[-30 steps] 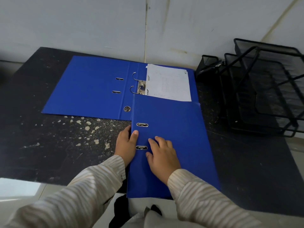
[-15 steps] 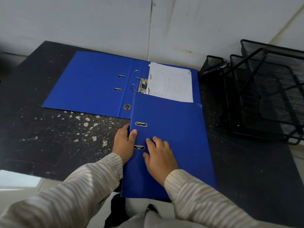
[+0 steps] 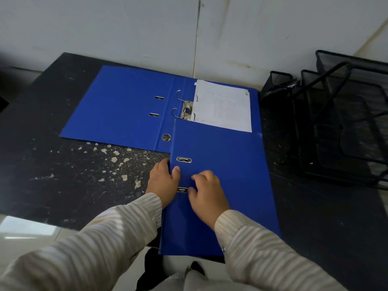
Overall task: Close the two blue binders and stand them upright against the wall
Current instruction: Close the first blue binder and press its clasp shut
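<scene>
Gripped closed binder (image 3: 226, 164), centre frame, in left hand (image 3: 162, 181); pressed it with right hand (image 3: 207, 196), fingers bent. Could have dragged overlapped open binder (image 3: 121, 106), upper left.

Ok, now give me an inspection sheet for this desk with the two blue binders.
Surface: black tabletop, speckled with pale flecks.
Job's things: closed binder lies flat, its far end overlapping the open binder, which lies flat at the back with a paper sheet inside; neither stands upright.
Clutter: black mesh organiser at the right.
Hands: left hand grips the closed binder's spine edge, thumb on the cover; right hand rests on the cover.
Cables: nothing seen.
Surroundings: white wall behind the table.
</scene>
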Demonstrator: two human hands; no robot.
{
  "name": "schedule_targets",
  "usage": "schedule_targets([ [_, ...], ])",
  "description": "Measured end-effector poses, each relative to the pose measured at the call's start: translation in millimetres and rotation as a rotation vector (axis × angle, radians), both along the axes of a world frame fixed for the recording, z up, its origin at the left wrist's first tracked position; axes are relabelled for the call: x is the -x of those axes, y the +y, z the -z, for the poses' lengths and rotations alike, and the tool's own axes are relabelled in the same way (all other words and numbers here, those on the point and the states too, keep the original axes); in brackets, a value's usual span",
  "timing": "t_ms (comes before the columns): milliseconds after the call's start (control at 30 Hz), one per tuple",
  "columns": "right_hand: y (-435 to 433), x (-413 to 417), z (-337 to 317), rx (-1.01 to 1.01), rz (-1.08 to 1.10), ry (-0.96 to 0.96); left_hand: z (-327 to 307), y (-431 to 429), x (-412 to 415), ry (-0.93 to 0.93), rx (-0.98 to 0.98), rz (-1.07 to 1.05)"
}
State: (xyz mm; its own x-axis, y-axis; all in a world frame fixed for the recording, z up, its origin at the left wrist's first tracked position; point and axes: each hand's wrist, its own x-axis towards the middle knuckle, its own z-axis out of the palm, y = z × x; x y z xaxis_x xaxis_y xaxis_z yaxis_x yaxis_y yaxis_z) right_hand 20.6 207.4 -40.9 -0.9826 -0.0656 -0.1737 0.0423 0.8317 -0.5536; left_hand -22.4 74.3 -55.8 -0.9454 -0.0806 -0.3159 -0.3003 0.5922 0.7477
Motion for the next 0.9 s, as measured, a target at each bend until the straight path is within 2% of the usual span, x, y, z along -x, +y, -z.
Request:
schedule_targets([
  [100,-2.8,22.5,-3.6,0.046,0.070,-0.053,-11.0,0.6,14.4,-0.067,-0.064,-0.049],
  [300,-10.1,50.0,-5.9,0.054,0.076,-0.118,-12.4,2.4,43.8,-0.099,-0.103,0.012],
  [433,-8.6,56.3,-5.6,0.066,0.073,-0.154,2.5,2.6,48.7,-0.079,0.013,0.039],
  [633,-9.3,54.5,-3.9,0.037,0.055,-0.158,12.4,4.1,50.9,-0.065,0.073,0.052],
  [900,-6.3,59.5,-6.7,0.060,0.020,-0.240,6.3,14.7,47.1,-0.040,0.272,0.004],
])
